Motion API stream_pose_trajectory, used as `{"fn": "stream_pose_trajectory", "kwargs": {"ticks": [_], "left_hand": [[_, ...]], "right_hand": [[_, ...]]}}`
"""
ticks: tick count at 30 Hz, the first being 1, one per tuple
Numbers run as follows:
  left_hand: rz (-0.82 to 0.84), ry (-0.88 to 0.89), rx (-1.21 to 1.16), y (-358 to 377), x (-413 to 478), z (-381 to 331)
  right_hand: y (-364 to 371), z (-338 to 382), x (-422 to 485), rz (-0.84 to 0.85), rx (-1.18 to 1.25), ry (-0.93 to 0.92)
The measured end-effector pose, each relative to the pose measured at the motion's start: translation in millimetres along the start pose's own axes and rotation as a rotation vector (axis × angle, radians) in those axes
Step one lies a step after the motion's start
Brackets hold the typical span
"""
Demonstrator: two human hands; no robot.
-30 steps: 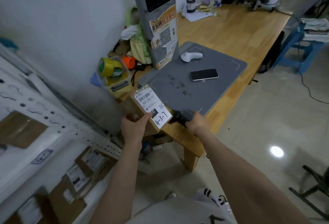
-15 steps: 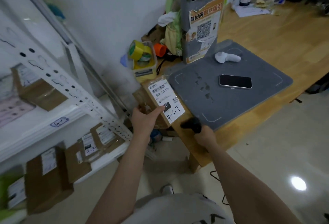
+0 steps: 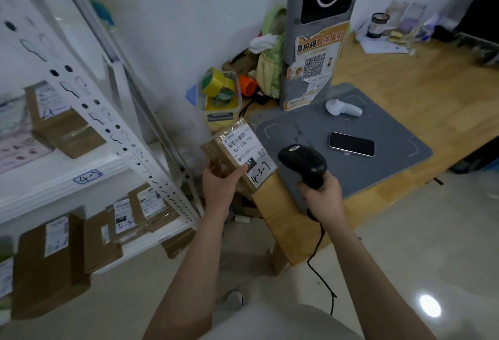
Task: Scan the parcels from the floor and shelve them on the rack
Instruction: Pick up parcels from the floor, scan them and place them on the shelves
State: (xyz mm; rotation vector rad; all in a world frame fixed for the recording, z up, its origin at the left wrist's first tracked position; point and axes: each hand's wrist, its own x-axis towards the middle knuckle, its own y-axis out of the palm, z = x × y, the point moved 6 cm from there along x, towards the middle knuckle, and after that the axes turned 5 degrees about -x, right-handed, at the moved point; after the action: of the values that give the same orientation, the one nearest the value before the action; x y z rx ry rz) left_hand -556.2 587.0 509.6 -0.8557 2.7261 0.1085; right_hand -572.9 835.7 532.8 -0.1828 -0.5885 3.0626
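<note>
My left hand grips a small brown parcel by its lower left edge; its white label faces up with a barcode and "4-3-7" written by hand. My right hand holds the handle of a black corded barcode scanner, lifted above the table's front corner, its head just right of the parcel label. The white metal rack stands at the left, with several brown parcels on its shelves.
A wooden table carries a grey mat, a phone, a white handheld device and a tall grey kiosk. A tub of tape rolls sits by the wall. The floor is pale tile.
My right hand has lifted the scanner off the table edge and raised it beside the parcel. My view has swung left, showing more of the rack.
</note>
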Motion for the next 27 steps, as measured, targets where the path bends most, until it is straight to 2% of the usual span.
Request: {"fn": "stream_pose_trajectory", "kwargs": {"ticks": [12,27], "left_hand": [[0.167,0.011,0.124,30.3,-18.0,18.7],[0.170,0.001,0.161,30.2,-25.1,29.9]], "right_hand": [[7.5,22.9,-18.3,0.090,-0.120,-0.050],[5.9,17.3,-37.9,0.061,-0.088,-0.028]]}}
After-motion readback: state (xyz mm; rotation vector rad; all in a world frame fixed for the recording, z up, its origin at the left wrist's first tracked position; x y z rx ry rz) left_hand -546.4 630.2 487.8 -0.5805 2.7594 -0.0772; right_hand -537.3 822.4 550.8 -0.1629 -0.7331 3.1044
